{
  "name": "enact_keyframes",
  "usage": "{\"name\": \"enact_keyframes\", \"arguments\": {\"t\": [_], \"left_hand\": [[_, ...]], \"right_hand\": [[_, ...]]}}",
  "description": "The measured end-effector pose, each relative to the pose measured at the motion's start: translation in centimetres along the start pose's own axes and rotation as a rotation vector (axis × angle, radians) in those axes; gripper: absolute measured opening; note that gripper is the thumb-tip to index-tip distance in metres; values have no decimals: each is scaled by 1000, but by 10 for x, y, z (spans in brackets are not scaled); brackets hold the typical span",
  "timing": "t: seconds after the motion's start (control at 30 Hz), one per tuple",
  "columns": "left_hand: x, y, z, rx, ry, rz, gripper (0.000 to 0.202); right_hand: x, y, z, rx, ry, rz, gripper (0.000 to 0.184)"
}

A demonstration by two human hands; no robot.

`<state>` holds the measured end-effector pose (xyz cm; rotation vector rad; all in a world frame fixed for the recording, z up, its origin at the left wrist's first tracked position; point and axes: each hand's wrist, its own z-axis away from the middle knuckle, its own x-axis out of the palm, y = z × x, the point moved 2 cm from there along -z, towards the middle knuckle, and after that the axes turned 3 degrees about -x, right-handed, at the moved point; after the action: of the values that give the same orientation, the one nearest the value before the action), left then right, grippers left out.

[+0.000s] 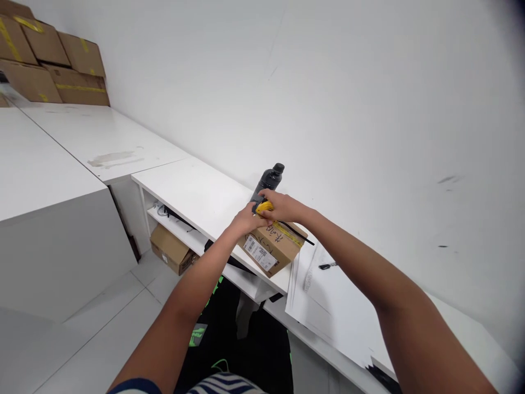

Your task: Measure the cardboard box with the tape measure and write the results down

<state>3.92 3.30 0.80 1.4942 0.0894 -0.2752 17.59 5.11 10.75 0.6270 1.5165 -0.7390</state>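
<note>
My right hand [283, 207] is closed around a small rounded yellow tool [264, 207] that looks like a tape measure. A black strap [301, 235] trails from it to the right. Close against that tool, my left hand [247, 220] has its fingers drawn together; what they pinch, if anything, is hidden. Below both hands a cardboard box [275, 249] with a white label, yellow tape and black handwriting sits on the white shelf top. Just behind the hands is a dark bottle [268, 180] with a black cap, its lower part covered by them.
White paper sheets [328, 301] and a black marker [327, 266] lie right of the box. Another cardboard box [170, 249] is below the shelf at left. Stacked cartons [61, 60] stand on the far white cabinet [135, 137]. A white wall [328, 109] rises behind.
</note>
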Motion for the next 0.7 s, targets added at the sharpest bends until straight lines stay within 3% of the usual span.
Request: {"name": "enact_keyframes", "arguments": {"t": [0.2, 0.4, 0.53, 0.7], "left_hand": [[3, 4, 6, 92, -72, -14, 56], [4, 6, 8, 69, -84, -4, 49], [5, 4, 8, 101, -130, 50, 48], [6, 3, 3, 114, -144, 80, 53]], "right_hand": [[-12, 7, -3, 123, -153, -53, 65], [-15, 6, 1, 162, -216, -28, 66], [-18, 8, 30, 176, -223, 10, 58], [-19, 18, 86, 265, -267, -20, 54]]}}
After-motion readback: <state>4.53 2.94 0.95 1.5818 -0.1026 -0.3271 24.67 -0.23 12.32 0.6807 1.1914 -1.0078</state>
